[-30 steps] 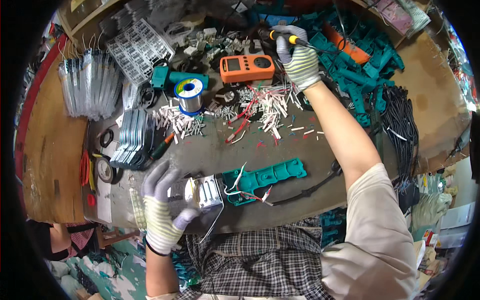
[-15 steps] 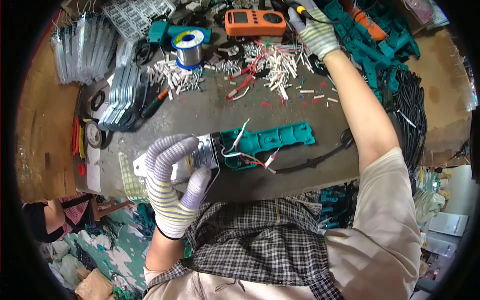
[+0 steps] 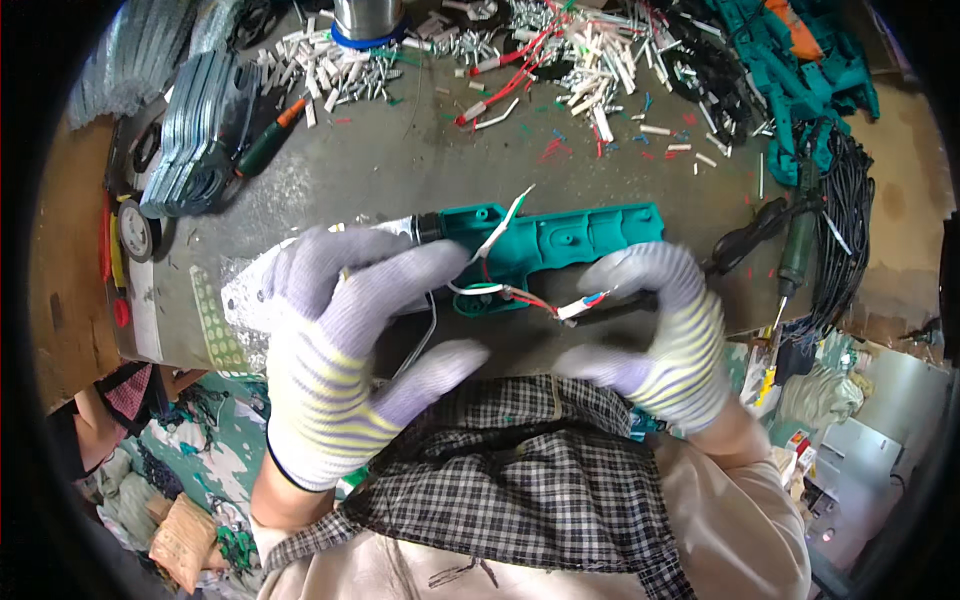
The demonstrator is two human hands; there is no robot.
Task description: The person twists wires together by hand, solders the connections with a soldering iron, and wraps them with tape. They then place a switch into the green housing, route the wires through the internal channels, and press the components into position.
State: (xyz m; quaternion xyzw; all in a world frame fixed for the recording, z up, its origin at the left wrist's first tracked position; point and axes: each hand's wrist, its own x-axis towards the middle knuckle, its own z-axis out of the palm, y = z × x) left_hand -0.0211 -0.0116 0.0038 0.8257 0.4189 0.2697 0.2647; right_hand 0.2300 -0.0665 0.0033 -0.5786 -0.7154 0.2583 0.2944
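Observation:
A teal plastic tool-handle half (image 3: 590,232) lies open side up on the bench, joined at its left to a silver metal housing (image 3: 265,285). Over that housing my left hand (image 3: 345,345), in a striped knit glove, spreads its fingers, the index reaching the wires and the thumb held apart. Part of the housing is hidden beneath it. A white wire with a sleeve (image 3: 492,238) sticks up from the handle half. Near a second white sleeve with a blue mark (image 3: 580,305) is my gloved right hand (image 3: 665,340), thumb and fingers curved with a gap between.
Loose white sleeves and screws (image 3: 590,70) are heaped at the back, beside a solder spool (image 3: 368,20). Bent metal plates (image 3: 195,140) and a screwdriver (image 3: 270,135) lie left. On the right are a green-handled tool (image 3: 798,245), black cords (image 3: 845,230) and teal casings (image 3: 800,90).
My right hand has come back from the far right to the wires by the handle half. My left hand has moved right, its thumb farther out. The orange meter has left the view.

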